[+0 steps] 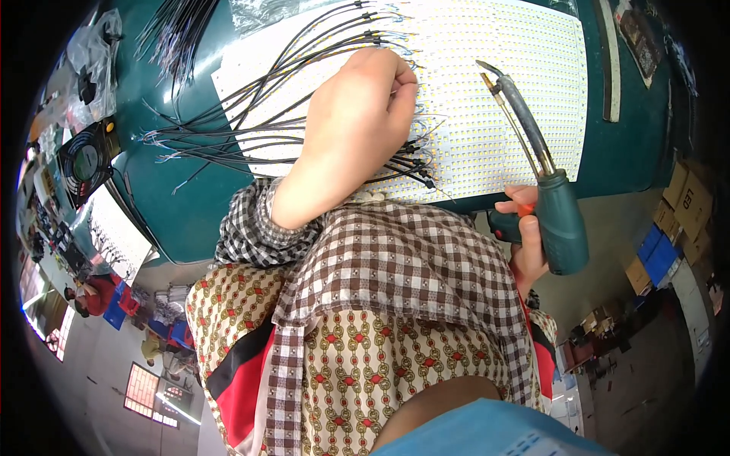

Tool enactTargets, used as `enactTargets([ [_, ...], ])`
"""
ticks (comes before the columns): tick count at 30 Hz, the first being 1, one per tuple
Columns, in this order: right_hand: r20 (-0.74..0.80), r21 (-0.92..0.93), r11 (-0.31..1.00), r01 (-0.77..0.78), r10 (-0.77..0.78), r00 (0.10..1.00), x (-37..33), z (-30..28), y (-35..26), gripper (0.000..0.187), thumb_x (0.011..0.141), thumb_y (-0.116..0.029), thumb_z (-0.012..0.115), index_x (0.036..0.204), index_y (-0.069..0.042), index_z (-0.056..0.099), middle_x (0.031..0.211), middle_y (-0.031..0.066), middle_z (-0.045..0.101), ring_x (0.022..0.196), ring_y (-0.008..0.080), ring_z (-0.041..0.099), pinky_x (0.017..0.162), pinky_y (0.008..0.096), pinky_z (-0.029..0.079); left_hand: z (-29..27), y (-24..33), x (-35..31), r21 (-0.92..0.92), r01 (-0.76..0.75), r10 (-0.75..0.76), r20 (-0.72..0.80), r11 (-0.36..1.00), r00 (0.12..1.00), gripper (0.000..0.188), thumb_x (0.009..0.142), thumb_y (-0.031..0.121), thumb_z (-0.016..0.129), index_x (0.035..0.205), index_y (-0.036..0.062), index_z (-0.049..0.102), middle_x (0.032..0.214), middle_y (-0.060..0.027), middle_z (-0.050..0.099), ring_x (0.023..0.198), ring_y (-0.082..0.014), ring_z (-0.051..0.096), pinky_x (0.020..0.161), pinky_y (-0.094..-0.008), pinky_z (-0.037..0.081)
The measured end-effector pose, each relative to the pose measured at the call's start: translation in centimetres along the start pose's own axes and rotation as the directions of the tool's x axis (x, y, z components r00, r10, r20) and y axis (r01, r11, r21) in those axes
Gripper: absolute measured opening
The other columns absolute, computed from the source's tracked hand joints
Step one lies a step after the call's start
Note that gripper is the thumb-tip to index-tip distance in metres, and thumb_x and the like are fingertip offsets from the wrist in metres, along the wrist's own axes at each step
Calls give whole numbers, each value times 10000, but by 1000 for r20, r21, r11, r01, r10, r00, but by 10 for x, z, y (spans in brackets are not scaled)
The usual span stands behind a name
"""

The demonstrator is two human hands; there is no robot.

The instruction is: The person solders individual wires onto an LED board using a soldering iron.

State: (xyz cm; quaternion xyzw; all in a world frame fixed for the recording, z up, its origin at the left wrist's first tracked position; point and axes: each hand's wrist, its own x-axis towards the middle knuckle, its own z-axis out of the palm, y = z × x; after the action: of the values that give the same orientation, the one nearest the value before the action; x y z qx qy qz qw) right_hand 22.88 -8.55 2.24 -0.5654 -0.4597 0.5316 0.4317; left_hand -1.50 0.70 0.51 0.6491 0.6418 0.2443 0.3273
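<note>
Green tabletop (190, 209) is supporting a white panel (525, 121) dotted with yellow chips, black cables (262, 91) lying across its left part. Arching back-up over them, the left hand (357, 118) is holding its thumb and forefinger bent together, but is hiding whatever they may be pinching. At the panel's near right, the right hand (531, 247) is curling its fingers around a green soldering gun (564, 228), whose body is partly covering them.

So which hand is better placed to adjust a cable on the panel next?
Left hand, I'd say: it's over the white panel, among the black cables; the right hand is occupied gripping the green soldering gun.
</note>
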Motion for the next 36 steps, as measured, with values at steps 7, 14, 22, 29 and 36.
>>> enactTargets([
  [7,-4,6,1000,0,0,1000,-2,1,-1,313,936,-147,588,1106,116,591,1023,227,634,895,315,671,752,390,585,2,-2,1,-72,-9,7,-25,997,1000,76,832,73,660,867,19,620,838,-136,654,736,-332,648,625,-419,512],
  [14,53,-45,998,-46,48,997,-2,-3,-8,323,941,-144,590,1137,112,586,1060,224,626,964,328,658,752,396,598,5,-2,3,-90,-29,29,6,996,1000,64,830,84,653,858,31,629,844,-140,654,740,-353,643,644,-438,516],
  [22,95,-40,995,-89,92,991,-6,-5,-12,325,982,-188,567,1178,72,573,1141,229,621,977,293,659,819,400,579,12,-4,7,106,-77,81,-36,991,996,113,834,121,706,889,35,659,778,-88,661,665,-181,641,607,-301,511],
  [29,147,-89,985,-146,158,976,-8,-9,-14,336,996,-217,566,1201,49,565,1185,233,621,958,262,662,858,410,559,3,-4,9,-125,16,-11,41,992,999,64,808,98,660,840,44,646,818,-137,655,736,-338,655,644,-418,523],
  [36,130,-100,984,-145,157,979,-8,-10,-15,348,990,-225,571,1202,51,566,1182,235,621,957,269,663,853,412,561,2,0,6,-58,-15,17,30,998,999,66,808,82,659,842,32,630,810,-136,649,726,-337,649,637,-417,517],
])
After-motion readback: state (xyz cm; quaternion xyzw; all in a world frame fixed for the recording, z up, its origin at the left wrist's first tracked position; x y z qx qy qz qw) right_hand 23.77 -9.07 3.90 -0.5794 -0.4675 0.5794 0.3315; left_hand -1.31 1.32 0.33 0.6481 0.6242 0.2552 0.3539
